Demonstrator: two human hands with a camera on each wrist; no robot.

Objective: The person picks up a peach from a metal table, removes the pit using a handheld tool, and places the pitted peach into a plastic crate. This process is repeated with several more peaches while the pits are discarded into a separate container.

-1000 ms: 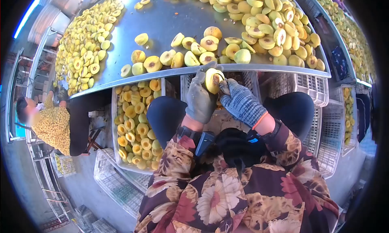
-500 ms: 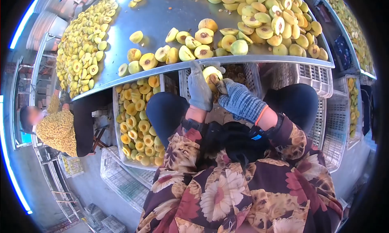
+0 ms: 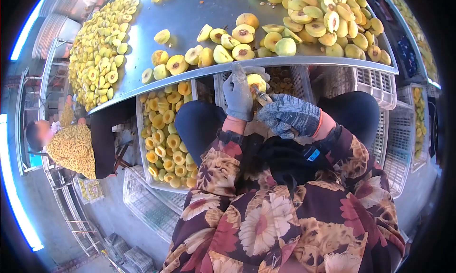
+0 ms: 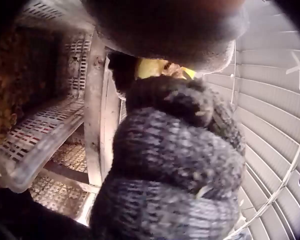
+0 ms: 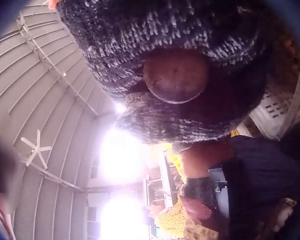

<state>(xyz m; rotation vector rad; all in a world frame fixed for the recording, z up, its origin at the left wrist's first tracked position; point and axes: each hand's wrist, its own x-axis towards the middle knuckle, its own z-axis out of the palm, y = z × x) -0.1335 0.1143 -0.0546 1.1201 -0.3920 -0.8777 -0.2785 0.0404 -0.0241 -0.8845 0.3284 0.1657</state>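
In the head view my left hand, in a grey glove, grips a yellow peach half just below the table's front edge. Its cut face with the brown pit area is turned toward my right hand. That hand, in a blue-grey knit glove, holds a pitting tool whose tip meets the middle of the peach half. The round end of the tool's brown handle pokes out of the fist in the right wrist view. A sliver of the peach half shows between the gloves in the left wrist view.
Peach halves line the metal table, with big heaps at right and far left. A crate of pitted halves stands beside my left knee. Under the table, a crate holds brown pits. A person in yellow sits at left.
The right hand has turned and drawn back slightly, so the tool now shows against the peach half. The left hand keeps its grip. The head view has shifted a little.
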